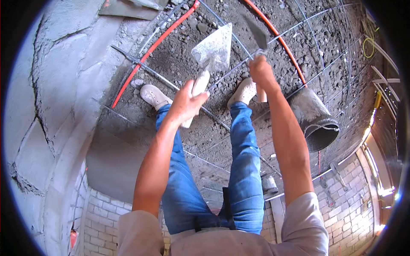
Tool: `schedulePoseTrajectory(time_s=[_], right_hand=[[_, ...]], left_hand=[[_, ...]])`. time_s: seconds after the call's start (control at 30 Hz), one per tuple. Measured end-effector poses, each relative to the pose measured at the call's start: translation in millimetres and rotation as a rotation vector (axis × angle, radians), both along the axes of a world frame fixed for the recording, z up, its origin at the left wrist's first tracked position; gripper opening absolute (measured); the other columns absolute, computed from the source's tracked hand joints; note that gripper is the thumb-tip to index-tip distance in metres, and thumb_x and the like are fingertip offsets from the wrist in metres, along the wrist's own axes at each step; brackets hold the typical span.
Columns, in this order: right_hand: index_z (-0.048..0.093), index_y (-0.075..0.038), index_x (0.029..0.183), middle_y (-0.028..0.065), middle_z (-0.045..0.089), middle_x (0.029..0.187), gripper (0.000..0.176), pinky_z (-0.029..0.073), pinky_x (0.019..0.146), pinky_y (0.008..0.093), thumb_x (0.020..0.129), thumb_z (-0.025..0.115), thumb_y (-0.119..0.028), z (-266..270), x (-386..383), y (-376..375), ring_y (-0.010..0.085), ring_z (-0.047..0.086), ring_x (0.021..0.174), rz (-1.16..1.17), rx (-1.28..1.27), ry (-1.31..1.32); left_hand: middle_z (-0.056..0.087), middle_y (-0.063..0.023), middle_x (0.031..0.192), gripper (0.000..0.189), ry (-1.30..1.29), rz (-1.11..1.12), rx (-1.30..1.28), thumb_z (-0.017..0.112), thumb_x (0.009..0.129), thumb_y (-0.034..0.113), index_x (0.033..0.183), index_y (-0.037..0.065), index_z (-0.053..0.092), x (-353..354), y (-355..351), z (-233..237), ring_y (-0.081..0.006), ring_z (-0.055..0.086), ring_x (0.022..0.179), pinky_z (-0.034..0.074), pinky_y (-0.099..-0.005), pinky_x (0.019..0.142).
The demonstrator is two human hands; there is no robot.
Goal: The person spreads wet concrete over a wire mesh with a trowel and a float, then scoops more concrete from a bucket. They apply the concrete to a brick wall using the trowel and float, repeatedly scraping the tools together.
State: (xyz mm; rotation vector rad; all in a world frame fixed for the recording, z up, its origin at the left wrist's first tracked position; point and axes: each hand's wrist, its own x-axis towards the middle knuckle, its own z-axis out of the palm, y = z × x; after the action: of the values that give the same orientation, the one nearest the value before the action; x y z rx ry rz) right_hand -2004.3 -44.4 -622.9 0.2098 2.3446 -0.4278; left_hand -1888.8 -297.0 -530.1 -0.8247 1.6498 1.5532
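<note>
My left hand (pixel 188 102) is closed round the pale handle of a trowel (pixel 215 47), whose broad, mortar-smeared blade points up and away from me. My right hand (pixel 262 72) grips a second trowel (pixel 255 33) by its light brown handle, the end of which sticks out below the fist. Its narrow dark blade is seen nearly edge-on and is blurred. Both tools are held above rough, gravelly ground (pixel 179 47), between and beyond my light-coloured shoes (pixel 154 96). The two blades are apart from each other.
Steel reinforcing bars (pixel 158 77) cross the ground in a grid, with orange conduits (pixel 158 47) running among them. A mortar-covered bucket (pixel 309 106) is at the right, its mouth facing lower right. A cracked, plastered surface (pixel 51 85) rises at left; brick walls (pixel 102 213) show behind.
</note>
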Motion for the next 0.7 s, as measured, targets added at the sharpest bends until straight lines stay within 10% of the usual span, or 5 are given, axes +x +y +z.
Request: schedulePoseTrajectory(time_s=[0.13, 0.2, 0.3, 0.57, 0.7], right_hand=[[0.049, -0.001, 0.11, 0.0296, 0.066, 0.094, 0.035, 0.049, 0.075, 0.0539, 0.1, 0.049, -0.035, 79, 14, 1, 0.0477, 0.064, 0.087, 0.06, -0.168, -0.007], [0.051, -0.001, 0.112, 0.0254, 0.067, 0.09, 0.037, 0.049, 0.072, 0.0516, 0.1, 0.05, -0.036, 108, 11, 0, 0.0429, 0.066, 0.082, 0.103, -0.263, -0.059], [0.058, -0.002, 0.117, 0.0072, 0.058, 0.083, 0.047, 0.045, 0.064, 0.0359, 0.102, 0.046, -0.045, 129, 0, 9, 0.0155, 0.053, 0.073, -0.058, -0.359, -0.398], [0.056, -0.001, 0.103, 0.0234, 0.062, 0.077, 0.033, 0.047, 0.066, 0.0476, 0.102, 0.046, -0.033, 108, -36, -1, 0.041, 0.061, 0.068, 0.468, -0.359, -0.236], [0.056, -0.002, 0.104, 0.0221, 0.062, 0.076, 0.033, 0.048, 0.066, 0.0485, 0.102, 0.047, -0.034, 112, -44, -23, 0.0382, 0.063, 0.069, 0.604, -0.316, -0.213]], left_hand=[[0.055, -0.0018, 0.073, 0.028, -0.006, 0.002, -0.01, 0.069, 0.089, 0.021, 0.104, 0.001, 0.055, 8, -15, -11, -0.0085, 0.051, 0.05, 0.042, -0.0267, 0.041], [0.065, -0.0191, 0.082, 0.04, 0.005, -0.132, -0.044, 0.071, 0.084, 0.032, 0.101, 0.0, 0.055, 4, -31, -16, -0.0266, 0.065, 0.064, 0.05, -0.0389, 0.056], [0.067, -0.018, 0.097, 0.049, 0.036, -0.26, -0.04, 0.075, 0.082, 0.03, 0.116, 0.0, 0.057, -9, -61, -5, -0.0241, 0.065, 0.087, 0.051, -0.0379, 0.078], [0.066, -0.0143, 0.105, 0.052, 0.169, -0.683, -0.085, 0.075, 0.079, 0.019, 0.124, 0.002, 0.056, -47, -92, 3, -0.02, 0.063, 0.093, 0.05, -0.0349, 0.083], [0.067, -0.0186, 0.102, 0.051, 0.199, -0.802, -0.149, 0.073, 0.079, 0.022, 0.123, 0.001, 0.056, -50, -86, 4, -0.0274, 0.067, 0.093, 0.05, -0.0375, 0.082]])
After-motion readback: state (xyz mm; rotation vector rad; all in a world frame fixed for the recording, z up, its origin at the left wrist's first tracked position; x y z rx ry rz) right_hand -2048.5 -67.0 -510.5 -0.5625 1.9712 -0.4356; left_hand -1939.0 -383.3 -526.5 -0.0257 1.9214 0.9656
